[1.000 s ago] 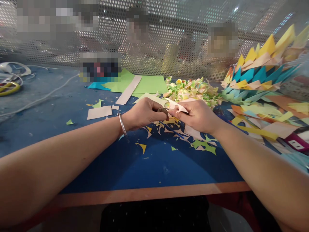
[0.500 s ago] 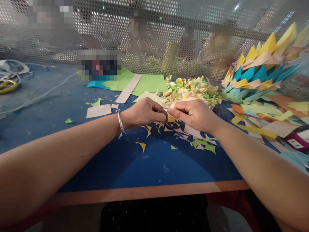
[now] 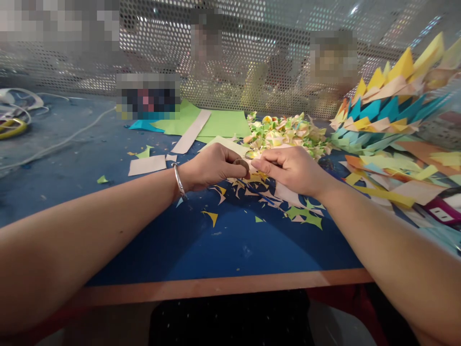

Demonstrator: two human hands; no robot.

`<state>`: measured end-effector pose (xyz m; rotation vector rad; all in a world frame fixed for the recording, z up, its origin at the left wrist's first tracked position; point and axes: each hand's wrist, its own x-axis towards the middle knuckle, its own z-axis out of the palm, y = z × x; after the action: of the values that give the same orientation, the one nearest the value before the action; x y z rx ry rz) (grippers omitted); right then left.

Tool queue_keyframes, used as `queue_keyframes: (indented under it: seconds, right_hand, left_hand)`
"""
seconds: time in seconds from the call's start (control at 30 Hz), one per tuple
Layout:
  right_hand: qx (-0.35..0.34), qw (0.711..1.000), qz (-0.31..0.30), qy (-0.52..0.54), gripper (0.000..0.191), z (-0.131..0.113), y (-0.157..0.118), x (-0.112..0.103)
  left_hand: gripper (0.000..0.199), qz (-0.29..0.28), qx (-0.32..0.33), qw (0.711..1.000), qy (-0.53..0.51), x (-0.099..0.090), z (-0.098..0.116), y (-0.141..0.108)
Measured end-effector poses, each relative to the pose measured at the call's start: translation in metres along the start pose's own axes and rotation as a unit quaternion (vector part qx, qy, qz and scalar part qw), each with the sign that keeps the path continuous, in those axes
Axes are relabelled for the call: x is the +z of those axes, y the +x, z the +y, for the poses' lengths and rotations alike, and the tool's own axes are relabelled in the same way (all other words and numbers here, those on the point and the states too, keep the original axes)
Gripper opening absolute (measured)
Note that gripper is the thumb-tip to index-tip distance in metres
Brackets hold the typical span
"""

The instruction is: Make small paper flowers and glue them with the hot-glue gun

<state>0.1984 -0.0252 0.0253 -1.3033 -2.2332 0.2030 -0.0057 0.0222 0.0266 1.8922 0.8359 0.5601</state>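
Observation:
My left hand (image 3: 221, 166), with a silver bangle at the wrist, is closed in a pinch over the paper scraps. Close to it on the right, my right hand (image 3: 284, 166) pinches too, thumb against the bent fingers. Something small and thin shows in the narrow gap between the fingertips, too fine to name. Pale cut paper (image 3: 288, 193) lies below my right hand. Under and in front of both hands are curved paper offcuts (image 3: 254, 192) in pink, yellow and green. Just beyond the hands rises a heap of small curled paper pieces (image 3: 284, 132).
Green paper sheets (image 3: 226, 122) lie at the back, with a pink strip (image 3: 192, 132) across them. At right stand layered folded-paper points (image 3: 382, 108) above loose coloured strips (image 3: 399, 187). A cable (image 3: 65, 140) crosses the blue table (image 3: 151, 254) at left. A perforated metal screen (image 3: 248, 57) closes the back.
My fingertips have parted slightly, with my right thumb a little further right. A thin pale curved line now shows by my left fingers. The papers around have not moved.

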Motion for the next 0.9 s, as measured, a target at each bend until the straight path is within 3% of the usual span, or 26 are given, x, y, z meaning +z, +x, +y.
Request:
queue_keyframes:
  seconds: [0.23,0.43,0.7,0.9]
  right_hand:
    - [0.055,0.998,0.034,0.014,0.055,0.0016,0.0008,-0.0019]
    - [0.063,0.995,0.018,0.081,0.055,0.0013,0.0014,-0.0015]
    - [0.073,0.983,-0.020,0.168,0.036,0.0061,0.0008,0.0036]
    - [0.062,0.979,-0.006,0.195,0.021,0.0034,0.0013,0.0070]
  left_hand:
    - [0.018,-0.006,-0.012,0.998,-0.062,0.0010,0.0003,-0.0002]
    - [0.018,-0.010,-0.013,0.997,-0.075,0.0030,0.0011,-0.0009]
    - [0.022,-0.042,0.007,0.999,-0.026,0.0036,-0.0019,-0.0013]
    - [0.019,-0.048,0.002,0.997,-0.053,0.0051,-0.0001,-0.0011]
